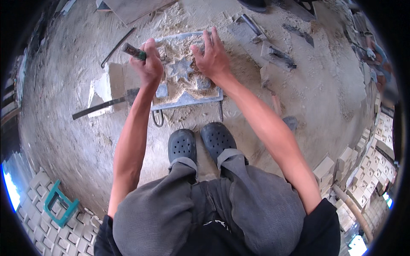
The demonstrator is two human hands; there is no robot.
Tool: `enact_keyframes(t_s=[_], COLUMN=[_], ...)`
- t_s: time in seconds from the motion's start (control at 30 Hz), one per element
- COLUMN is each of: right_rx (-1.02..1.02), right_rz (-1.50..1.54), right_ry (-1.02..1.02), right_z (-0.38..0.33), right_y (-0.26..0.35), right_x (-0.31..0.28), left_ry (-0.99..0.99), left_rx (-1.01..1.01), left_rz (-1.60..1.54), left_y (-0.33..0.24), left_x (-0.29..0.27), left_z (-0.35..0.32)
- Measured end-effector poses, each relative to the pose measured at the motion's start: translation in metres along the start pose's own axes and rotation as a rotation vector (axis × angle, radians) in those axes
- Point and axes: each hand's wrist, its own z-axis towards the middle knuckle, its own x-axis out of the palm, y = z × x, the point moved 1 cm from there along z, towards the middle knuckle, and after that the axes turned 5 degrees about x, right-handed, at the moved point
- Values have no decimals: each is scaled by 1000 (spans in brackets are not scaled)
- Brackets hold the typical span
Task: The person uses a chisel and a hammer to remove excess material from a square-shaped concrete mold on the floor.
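Star mould (181, 68) sits in metal tray (188, 99) on dusty floor (64, 106), just past black shoes (200, 143). Sand heaped all around star. Left hand (149, 64) curled tight on tool handle (133, 51), held over tray's left side. Right hand (212, 57) flat, fingers spread, holding nothing, pressing sand beside star. Good way, I think: keep right hand firm so sand stays put, work tool softly near star points, don't bump thin edges. Long metal bar (100, 106) lies left of tray. Pale blocks (363, 170) stacked at right.
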Motion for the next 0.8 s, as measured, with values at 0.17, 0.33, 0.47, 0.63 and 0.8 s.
enact_keyframes(t_s=[0.17,0.33,0.47,0.63,0.8], right_rx=[-44,-20,-37,-6,7], right_rz=[17,0,-64,1,-22], right_ry=[-53,0,-46,3,19], right_z=[-4,-6,-8,-3,-6], right_y=[-12,-2,-9,-5,1], right_x=[-1,2,2,-3,-2], left_ry=[-42,-54,-48,-6,3], left_rx=[-16,71,-118,59,-97], left_rz=[-135,86,-167,-121,9], left_y=[-41,-14,-33,-34,1], left_x=[11,10,14,2,-1], left_z=[10,14,33,17,5])
